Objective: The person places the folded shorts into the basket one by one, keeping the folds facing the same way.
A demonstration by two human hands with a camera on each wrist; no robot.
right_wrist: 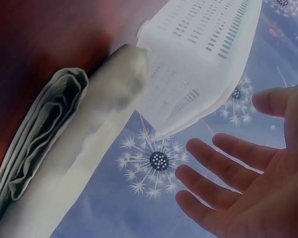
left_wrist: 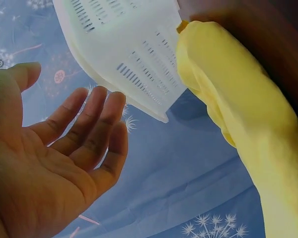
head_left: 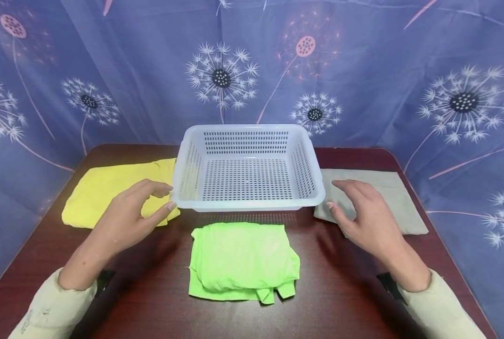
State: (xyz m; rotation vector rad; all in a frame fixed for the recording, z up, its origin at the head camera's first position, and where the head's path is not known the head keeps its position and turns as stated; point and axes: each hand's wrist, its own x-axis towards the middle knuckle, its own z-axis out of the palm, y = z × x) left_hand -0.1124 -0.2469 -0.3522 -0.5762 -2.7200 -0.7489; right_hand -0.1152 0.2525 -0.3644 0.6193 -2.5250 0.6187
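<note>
A white perforated plastic basket (head_left: 247, 204) stands at the back middle of the table with nothing inside. My left hand (head_left: 126, 214) hovers at its left side, fingers relaxed and fingertips right by the rim. In the left wrist view that hand (left_wrist: 64, 153) holds nothing, its palm showing beside the basket (left_wrist: 124, 54). A folded yellow cloth (head_left: 112, 188) lies below and behind it. On the other side my right hand (head_left: 364, 214) hovers over a folded grey cloth (head_left: 387, 188), thumb and fingers spread apart. The right wrist view shows this hand (right_wrist: 248, 178) holding nothing.
A folded bright green cloth (head_left: 243, 259) lies in front of the basket, between the two forearms. The dark red-brown table (head_left: 150, 301) reaches back to a blue curtain (head_left: 150, 70) with dandelion prints, which also hangs along both sides.
</note>
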